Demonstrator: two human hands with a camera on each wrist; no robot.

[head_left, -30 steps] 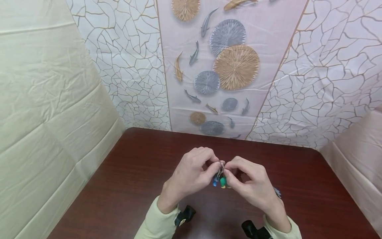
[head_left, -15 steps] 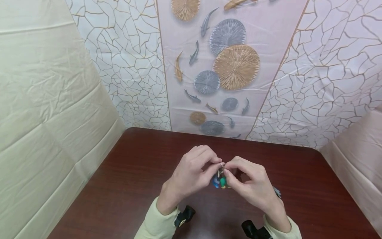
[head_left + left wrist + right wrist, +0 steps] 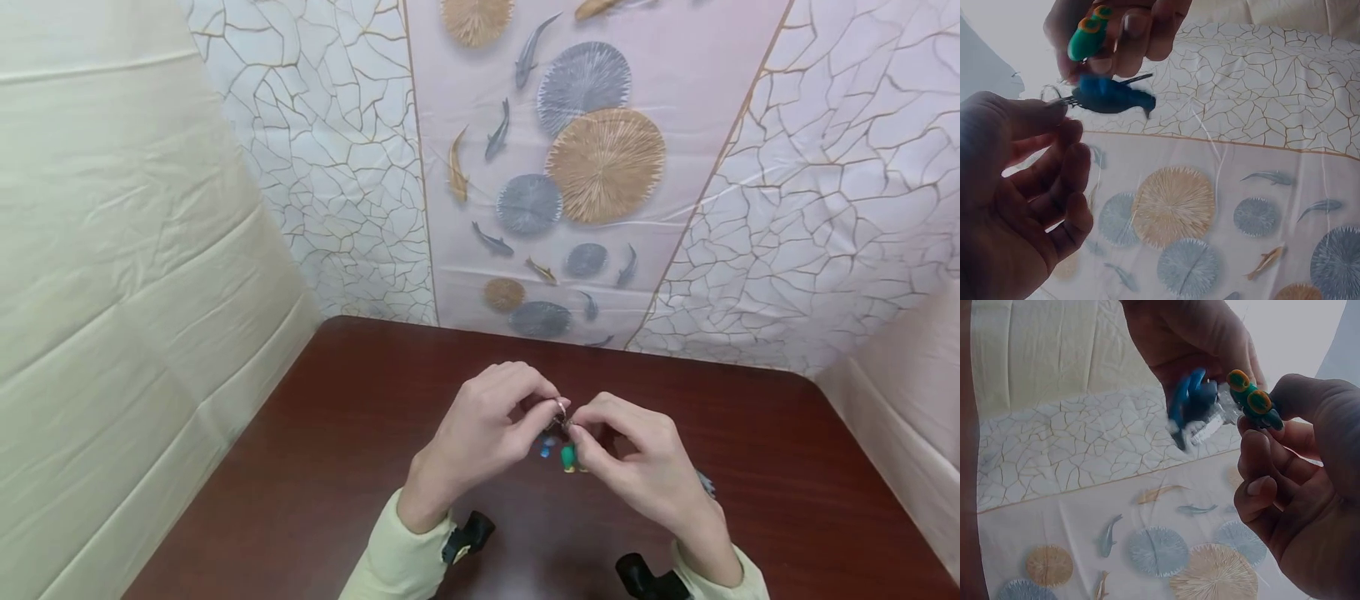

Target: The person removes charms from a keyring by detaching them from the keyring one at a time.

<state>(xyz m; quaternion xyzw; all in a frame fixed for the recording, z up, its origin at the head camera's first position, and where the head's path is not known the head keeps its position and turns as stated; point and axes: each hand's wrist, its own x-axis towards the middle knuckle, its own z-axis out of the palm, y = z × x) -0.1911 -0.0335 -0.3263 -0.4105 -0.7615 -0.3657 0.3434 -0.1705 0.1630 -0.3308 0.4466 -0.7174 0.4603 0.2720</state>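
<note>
My left hand pinches a thin metal key ring between thumb and forefinger. Opposite it, my right hand pinches the metal link at the top of a small green charm with orange-yellow feet. The charm hangs just below the right fingertips; in the left wrist view its green body and two orange rounds face the camera. A blue figure charm dangles by the left fingertips, blurred in the right wrist view. Both hands are close together over the table; the fingertips hide part of the metal link.
The dark red-brown table lies beneath the hands. A small grey object sits on it, partly hidden behind the right wrist. Patterned cloth hangs beyond the far edge, with plain cream cloth at the left.
The green charm has drawn slightly right, away from the blue charm, and the gap between them has widened. The ring shows more clearly at the left fingertips. The head view has shifted slightly.
</note>
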